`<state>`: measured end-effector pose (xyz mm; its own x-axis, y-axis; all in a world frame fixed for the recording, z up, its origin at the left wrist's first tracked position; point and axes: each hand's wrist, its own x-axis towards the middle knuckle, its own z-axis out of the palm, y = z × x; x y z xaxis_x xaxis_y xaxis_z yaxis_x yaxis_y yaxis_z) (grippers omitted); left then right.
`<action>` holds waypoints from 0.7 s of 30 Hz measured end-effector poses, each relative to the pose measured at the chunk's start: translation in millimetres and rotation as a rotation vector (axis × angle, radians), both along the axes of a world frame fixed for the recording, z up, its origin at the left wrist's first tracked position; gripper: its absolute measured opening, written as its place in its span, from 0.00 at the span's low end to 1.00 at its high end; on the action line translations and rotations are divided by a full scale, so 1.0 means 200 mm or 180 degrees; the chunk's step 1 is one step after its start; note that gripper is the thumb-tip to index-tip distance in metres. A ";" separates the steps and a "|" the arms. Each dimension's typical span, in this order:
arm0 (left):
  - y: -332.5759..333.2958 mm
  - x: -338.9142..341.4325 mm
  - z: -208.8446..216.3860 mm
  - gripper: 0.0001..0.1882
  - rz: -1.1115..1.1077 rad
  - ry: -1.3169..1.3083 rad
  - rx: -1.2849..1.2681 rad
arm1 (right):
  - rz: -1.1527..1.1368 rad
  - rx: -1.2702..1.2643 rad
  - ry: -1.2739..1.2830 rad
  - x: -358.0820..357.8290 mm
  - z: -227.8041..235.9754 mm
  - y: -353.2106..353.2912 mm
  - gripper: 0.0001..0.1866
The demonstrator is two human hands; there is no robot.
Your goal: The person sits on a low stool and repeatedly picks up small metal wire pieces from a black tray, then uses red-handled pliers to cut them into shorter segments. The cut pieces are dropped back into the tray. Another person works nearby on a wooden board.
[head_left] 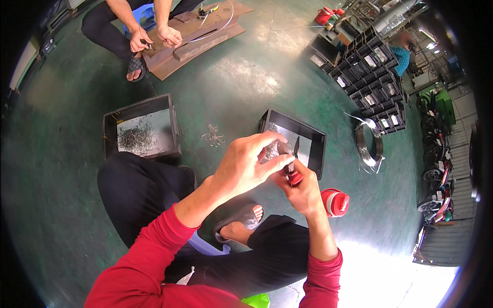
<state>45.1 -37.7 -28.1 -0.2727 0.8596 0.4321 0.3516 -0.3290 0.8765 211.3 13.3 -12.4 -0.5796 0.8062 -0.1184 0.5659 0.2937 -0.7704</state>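
Pliers with red handles (295, 178) are gripped in my right hand (304, 192), their dark jaws pointing up and away from me. My left hand (245, 161) is curled close to the jaws, thumb and fingers bent around something small that I cannot make out. Beneath and beyond my hands stands a black crate (317, 159) with a pale lining and some bent wire pieces in it. Another black crate (176, 128), farther left, holds a heap of bent wire hooks (136, 138). A few loose wire hooks (213, 136) lie on the floor between the crates.
A red lidded container (336, 203) stands right of my right hand. Beyond are a wire coil (368, 146) and stacked black crates (370, 77). At the far left, a co-worker's hands (154, 40) work above a rusty metal beam (205, 43). Motorbikes (434, 169) line the right wall.
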 end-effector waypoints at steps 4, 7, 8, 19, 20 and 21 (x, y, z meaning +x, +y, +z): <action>-0.01 0.01 0.01 0.15 -0.0028 -0.0029 0.0026 | -0.0078 0.0044 0.0022 0.00 -0.01 -0.01 0.13; -0.01 0.01 0.01 0.15 -0.0032 -0.0006 -0.0006 | -0.0080 0.0121 0.0035 0.00 -0.01 -0.01 0.13; -0.01 0.01 0.01 0.15 -0.0037 -0.0024 -0.0027 | -0.0061 0.0136 0.0075 0.00 -0.01 -0.01 0.13; -0.01 -0.02 0.00 0.15 -0.0391 -0.0375 -0.0393 | 0.0133 -0.0063 -0.0182 0.02 0.02 0.05 0.13; -0.01 -0.04 0.00 0.16 -0.0585 -0.0578 -0.0543 | 0.0145 -0.0302 -0.0336 0.03 0.04 0.07 0.13; 0.00 -0.08 0.00 0.18 -0.0607 -0.0348 -0.0520 | 0.0192 -0.0403 -0.0458 0.03 0.05 0.09 0.14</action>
